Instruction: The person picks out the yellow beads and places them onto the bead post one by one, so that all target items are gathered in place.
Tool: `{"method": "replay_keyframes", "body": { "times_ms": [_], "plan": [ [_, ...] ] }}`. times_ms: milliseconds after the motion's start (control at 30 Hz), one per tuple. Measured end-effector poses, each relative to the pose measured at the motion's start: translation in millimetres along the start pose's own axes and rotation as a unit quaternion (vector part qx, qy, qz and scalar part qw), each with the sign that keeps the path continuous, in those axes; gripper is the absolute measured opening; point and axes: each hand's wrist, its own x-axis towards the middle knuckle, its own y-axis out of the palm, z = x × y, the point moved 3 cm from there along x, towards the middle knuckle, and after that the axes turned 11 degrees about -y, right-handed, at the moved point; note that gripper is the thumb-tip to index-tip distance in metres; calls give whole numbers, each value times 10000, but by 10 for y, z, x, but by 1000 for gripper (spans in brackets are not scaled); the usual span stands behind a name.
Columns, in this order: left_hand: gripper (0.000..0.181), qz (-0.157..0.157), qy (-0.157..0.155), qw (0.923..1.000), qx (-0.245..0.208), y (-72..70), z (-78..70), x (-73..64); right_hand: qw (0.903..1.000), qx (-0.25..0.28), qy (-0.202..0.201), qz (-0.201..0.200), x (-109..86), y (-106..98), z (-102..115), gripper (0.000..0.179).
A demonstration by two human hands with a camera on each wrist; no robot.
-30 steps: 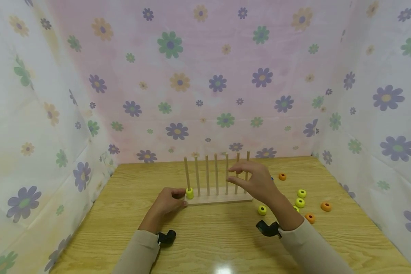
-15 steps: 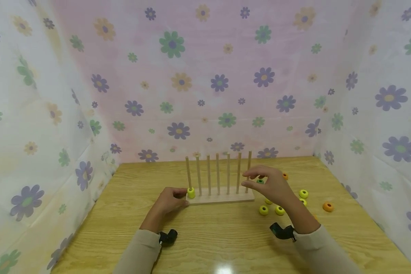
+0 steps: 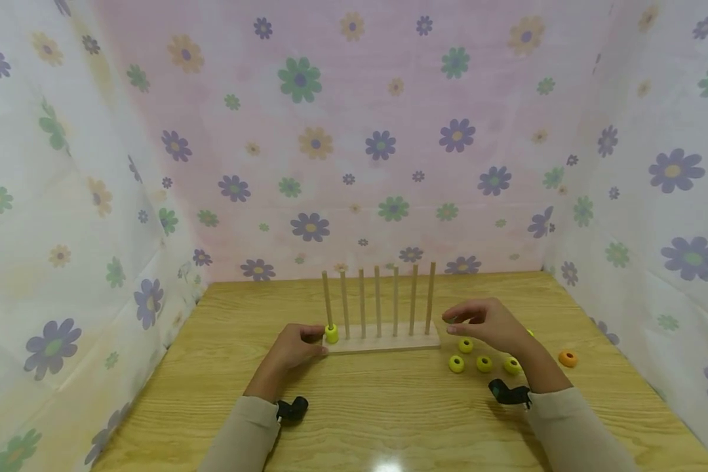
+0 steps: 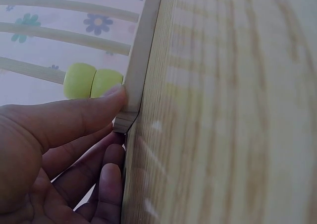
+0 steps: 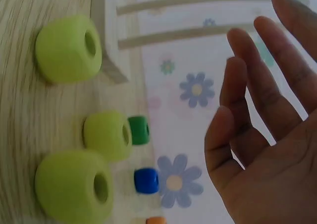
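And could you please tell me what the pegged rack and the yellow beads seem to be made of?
The pegged rack looks like bare, matte wood: pale tan, with faint streaks at its end. The yellow beads could be painted wood or plastic; their smooth, low-sheen surface shows no grain.

Plain beige sleeves [image 3: 242, 429] on me, bit creased; chunky black bent gadget [image 3: 295, 409] at each of my wrists [image 3: 547, 375].

Peg rack [image 3: 383, 343] on the desk [image 3: 366, 413]; two beads [image 4: 92, 81] on its leftmost peg [image 3: 327, 298]; loose beads [image 3: 484, 364] to its right; cloth [image 3: 342, 124] behind.
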Motion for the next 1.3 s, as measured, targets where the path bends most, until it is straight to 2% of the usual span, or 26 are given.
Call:
{"method": "replay_keyframes", "body": {
  "times_ms": [100,233,467,700,1067,1300],
  "plan": [
    [48,16,-4,10000,-5,2,4,3,9994,261,216,92,-64,-30,-76,34],
    [48,11,-62,10000,-1,-1,9,7,9983,463,283,221,-118,-62,-145,35],
    [47,-19,9,10000,81,-8,-10,19,9956,480,414,690,-188,-93,-289,38],
    [48,-27,12,10000,12,-1,7,46,9929,471,720,820,-222,-113,-345,43],
    [48,-28,-72,10000,-23,-6,2,12,9890,655,693,1128,-243,-122,-469,39],
    [48,-15,-71,10000,-57,-5,17,19,9902,558,643,1111,-262,-141,-482,39]
  ]
}}
